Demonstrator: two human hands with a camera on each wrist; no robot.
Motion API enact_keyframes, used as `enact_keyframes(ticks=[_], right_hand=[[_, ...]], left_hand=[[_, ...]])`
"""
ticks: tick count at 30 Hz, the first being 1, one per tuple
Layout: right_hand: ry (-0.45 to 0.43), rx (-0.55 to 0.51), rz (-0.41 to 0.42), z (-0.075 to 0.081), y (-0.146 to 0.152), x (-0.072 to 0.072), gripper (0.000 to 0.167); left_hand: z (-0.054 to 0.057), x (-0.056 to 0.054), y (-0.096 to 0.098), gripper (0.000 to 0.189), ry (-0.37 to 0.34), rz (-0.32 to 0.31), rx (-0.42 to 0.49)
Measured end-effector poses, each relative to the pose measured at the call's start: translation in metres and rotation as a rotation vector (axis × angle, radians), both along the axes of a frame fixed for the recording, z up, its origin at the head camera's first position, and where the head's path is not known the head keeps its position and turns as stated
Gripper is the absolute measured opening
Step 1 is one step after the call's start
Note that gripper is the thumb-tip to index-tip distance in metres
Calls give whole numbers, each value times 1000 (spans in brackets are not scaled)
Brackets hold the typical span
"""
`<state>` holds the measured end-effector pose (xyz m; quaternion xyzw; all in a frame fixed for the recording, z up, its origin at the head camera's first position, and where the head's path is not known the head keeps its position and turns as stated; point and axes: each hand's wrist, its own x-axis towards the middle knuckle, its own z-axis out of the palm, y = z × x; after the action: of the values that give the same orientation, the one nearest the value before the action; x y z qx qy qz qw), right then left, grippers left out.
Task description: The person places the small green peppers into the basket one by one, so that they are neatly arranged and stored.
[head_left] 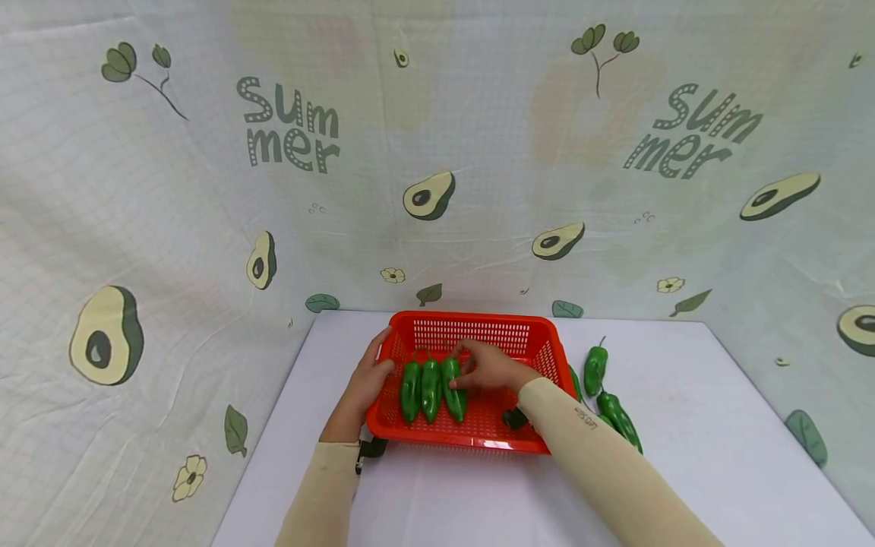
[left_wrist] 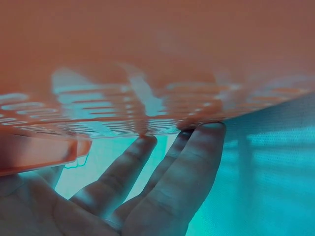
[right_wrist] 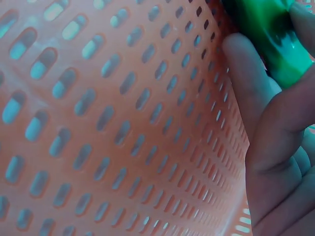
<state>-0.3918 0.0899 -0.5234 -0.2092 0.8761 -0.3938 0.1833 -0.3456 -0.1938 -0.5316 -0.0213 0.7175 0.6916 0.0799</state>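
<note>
A red perforated plastic basket (head_left: 472, 439) stands on the table in the head view. My left hand (head_left: 358, 391) grips its left side, thumb over the rim; in the left wrist view the fingers (left_wrist: 172, 191) touch its slotted wall from outside. Inside, two green peppers (head_left: 410, 391) (head_left: 431, 391) lie side by side with stems toward the back. Just right of them, my right hand (head_left: 495, 368) pinches a third green pepper (head_left: 457, 409) near its stem end. The right wrist view shows that green pepper (right_wrist: 275, 39) between thumb and fingers, close to the basket's perforated surface (right_wrist: 113, 123).
Right of the basket several more green peppers (head_left: 595, 368) (head_left: 620, 422) lie on the white table (head_left: 690, 425), some partly behind the basket wall and right sleeve (head_left: 595, 448). A patterned cloth (head_left: 478, 152) hangs behind and along both sides.
</note>
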Motion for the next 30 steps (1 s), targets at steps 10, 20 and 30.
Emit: enact_keyframes(ticks=[10,20,30], right_hand=[[-63,-43,5,4,0,7,49],[-84,-61,-17,-2,1,4,48],[-120,-55,-40,1,0,5,49]], left_hand=[[2,2,2,81,13,3,-24],[1,1,1,81,8,5,-27],[-1,0,1,82,18,9,-32]])
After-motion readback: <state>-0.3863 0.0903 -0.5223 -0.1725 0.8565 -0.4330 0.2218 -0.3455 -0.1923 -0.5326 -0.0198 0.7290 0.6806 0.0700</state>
